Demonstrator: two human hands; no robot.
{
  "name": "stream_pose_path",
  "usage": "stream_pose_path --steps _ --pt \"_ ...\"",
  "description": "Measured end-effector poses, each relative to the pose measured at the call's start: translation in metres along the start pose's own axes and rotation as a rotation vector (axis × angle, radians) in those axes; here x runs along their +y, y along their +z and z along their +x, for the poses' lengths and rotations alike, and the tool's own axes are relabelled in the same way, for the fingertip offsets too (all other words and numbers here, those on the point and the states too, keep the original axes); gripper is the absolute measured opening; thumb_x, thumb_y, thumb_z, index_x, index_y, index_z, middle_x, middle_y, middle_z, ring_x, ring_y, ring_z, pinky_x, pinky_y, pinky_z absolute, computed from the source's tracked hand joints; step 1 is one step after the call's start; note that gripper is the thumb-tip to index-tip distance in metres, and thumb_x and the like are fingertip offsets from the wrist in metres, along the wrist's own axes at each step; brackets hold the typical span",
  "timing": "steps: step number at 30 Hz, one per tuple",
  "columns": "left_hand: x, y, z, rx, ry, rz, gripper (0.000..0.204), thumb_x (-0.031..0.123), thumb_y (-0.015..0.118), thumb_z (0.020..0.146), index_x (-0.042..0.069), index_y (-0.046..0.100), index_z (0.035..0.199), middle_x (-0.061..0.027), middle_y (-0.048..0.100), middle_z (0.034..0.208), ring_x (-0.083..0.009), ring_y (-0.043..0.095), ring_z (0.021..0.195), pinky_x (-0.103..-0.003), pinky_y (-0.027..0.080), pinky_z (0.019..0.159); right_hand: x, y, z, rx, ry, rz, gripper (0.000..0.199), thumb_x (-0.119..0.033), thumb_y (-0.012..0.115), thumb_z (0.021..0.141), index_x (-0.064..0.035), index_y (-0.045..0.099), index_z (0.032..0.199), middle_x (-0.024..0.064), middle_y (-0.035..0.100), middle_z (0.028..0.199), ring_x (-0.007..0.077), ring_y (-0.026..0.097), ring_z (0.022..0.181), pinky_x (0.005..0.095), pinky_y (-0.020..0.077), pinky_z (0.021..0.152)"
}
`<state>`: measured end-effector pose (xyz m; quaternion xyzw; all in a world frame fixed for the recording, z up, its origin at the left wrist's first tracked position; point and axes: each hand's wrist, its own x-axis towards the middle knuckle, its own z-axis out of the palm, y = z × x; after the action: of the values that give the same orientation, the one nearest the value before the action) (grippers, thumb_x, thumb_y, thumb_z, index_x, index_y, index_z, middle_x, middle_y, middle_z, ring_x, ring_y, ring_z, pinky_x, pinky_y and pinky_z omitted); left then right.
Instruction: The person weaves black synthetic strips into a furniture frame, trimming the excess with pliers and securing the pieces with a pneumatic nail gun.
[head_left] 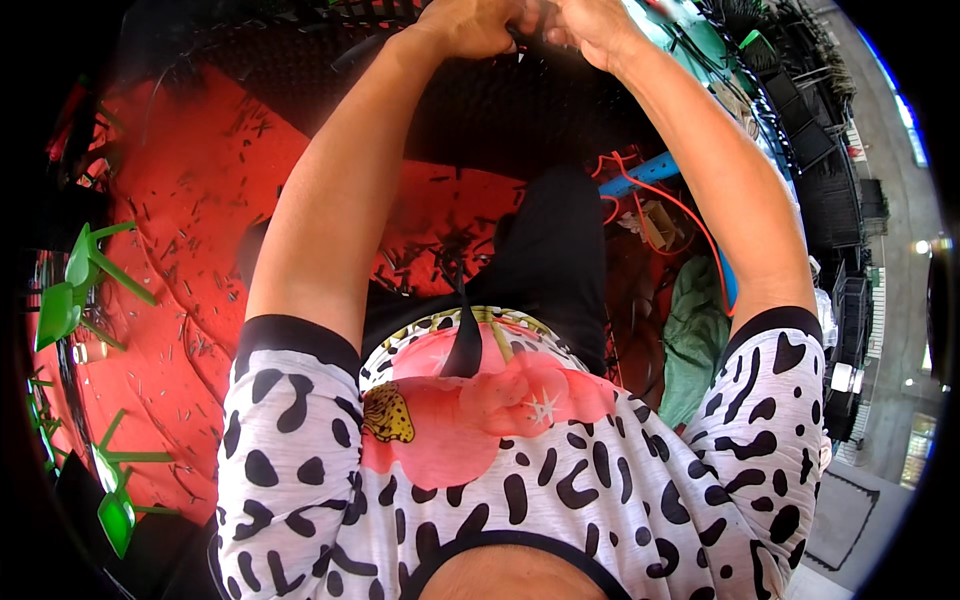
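Close together: left hand [474,26], right hand [592,30], curled; cannot tell if pinching anything | Below hands: black woven mesh [485,108] | probably light, springy; best held by edge

Around me, the red floor [165,350] carries many dark scraps [403,264], irregularly scattered. To my left, two green stools [62,313] stand on it.

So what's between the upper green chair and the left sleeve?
Red floor strewn with dark scraps, crossed by a thin reddish line, maybe a cord; head view.
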<state>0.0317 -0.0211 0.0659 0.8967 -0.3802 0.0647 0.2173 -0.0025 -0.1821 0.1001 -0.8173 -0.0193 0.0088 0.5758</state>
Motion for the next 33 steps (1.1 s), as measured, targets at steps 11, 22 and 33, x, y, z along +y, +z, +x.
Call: stream_pose_path --steps 11,22,33 --pt "-0.003 0.000 -0.005 0.038 0.088 -0.401 0.023 0.013 0.063 0.074 0.007 0.069 0.095 -0.0100 0.071 0.091 -0.0240 0.067 0.089 -0.035 0.050 0.081 0.006 -0.003 -0.002 -0.043 -0.069 -0.148 0.028 -0.024 0.052 0.095 -0.0023 0.060 0.081 0.0078 0.061 0.066 0.0156 0.054 0.056 0.0292 0.0416 0.050" --pt "-0.036 0.024 0.012 0.384 0.214 -1.048 0.025 0.015 0.044 0.085 -0.003 0.062 0.089 -0.0097 0.066 0.077 -0.0198 0.064 0.071 -0.031 0.052 0.068 0.016 0.004 0.002 -0.068 -0.558 -0.641 0.032 -0.019 0.074 0.067 0.0036 0.061 0.085 0.0168 0.063 0.072 0.0310 0.064 0.071 0.0397 0.0489 0.070" --pt "-0.036 0.027 0.004 0.593 0.106 -1.044 0.021 0.016 0.054 0.093 -0.002 0.060 0.101 -0.0039 0.060 0.087 -0.0100 0.055 0.081 -0.025 0.046 0.073 0.013 0.008 -0.004 -0.053 -0.336 -0.786 0.027 -0.015 0.077 0.064 0.0014 0.063 0.079 0.0143 0.063 0.070 0.0228 0.064 0.073 0.0370 0.0483 0.069"
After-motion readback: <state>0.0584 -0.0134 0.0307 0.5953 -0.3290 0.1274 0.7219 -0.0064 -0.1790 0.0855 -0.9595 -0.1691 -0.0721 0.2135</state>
